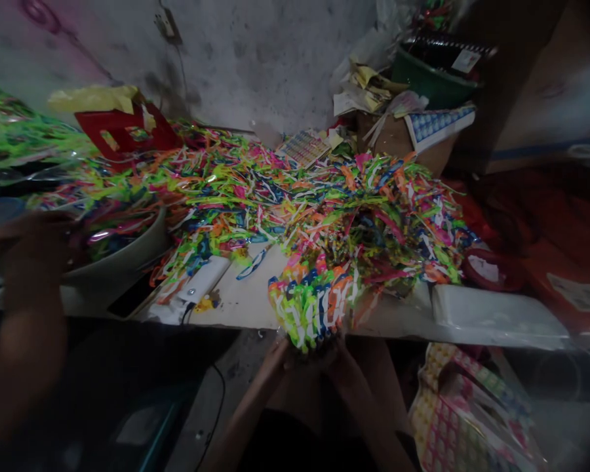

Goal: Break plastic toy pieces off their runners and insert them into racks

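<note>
Your left hand [281,357] and right hand [341,359]: fingers of both closed together around the lower end of one bundle of neon strips [314,308], held upright at the table [246,301] near edge. Behind it: a loose heap of strips [373,210] across the tabletop. Far left: a pale bowl [128,259] and another person's blurred hand [29,242].

bundle of strips [314,308]: 1 | white bowl [128,254]: 1 | green basin [425,84]: 1 | loose strips [236,190]: too many to count
</note>
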`<action>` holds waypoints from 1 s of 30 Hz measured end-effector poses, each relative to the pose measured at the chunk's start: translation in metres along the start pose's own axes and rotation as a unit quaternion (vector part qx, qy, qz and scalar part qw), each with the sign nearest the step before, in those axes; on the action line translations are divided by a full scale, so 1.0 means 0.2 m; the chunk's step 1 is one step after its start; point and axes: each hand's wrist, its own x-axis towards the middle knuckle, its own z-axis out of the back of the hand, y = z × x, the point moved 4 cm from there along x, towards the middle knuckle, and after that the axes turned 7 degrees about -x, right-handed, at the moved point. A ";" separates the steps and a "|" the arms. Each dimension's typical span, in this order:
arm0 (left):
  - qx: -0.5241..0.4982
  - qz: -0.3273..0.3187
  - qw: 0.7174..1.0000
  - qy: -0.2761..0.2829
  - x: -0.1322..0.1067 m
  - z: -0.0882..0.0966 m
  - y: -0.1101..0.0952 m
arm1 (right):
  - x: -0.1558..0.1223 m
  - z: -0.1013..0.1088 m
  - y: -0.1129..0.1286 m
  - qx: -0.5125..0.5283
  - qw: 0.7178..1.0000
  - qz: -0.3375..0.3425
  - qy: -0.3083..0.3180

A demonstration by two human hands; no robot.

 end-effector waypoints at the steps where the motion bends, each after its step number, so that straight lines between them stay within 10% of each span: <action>1: 0.017 -0.013 1.000 -0.007 0.00 0.00 -0.01 | -0.03 0.01 0.01 0.018 1.000 -0.004 -0.019; 8: 0.123 -0.044 0.991 -0.015 0.00 -0.04 -0.04 | -0.20 0.00 0.26 -0.015 0.991 0.060 -0.119; 16: 0.243 -0.091 0.962 -0.081 0.07 0.05 -0.17 | 0.03 0.08 0.36 -0.181 0.970 0.104 -0.125; 26: 0.301 -0.106 0.940 -0.125 0.12 0.13 -0.21 | 0.10 -0.05 0.55 -0.560 0.780 0.248 -0.128; 30: 0.297 -0.128 0.934 -0.152 0.10 0.14 -0.22 | 0.12 -0.08 0.56 -0.586 0.748 0.284 -0.130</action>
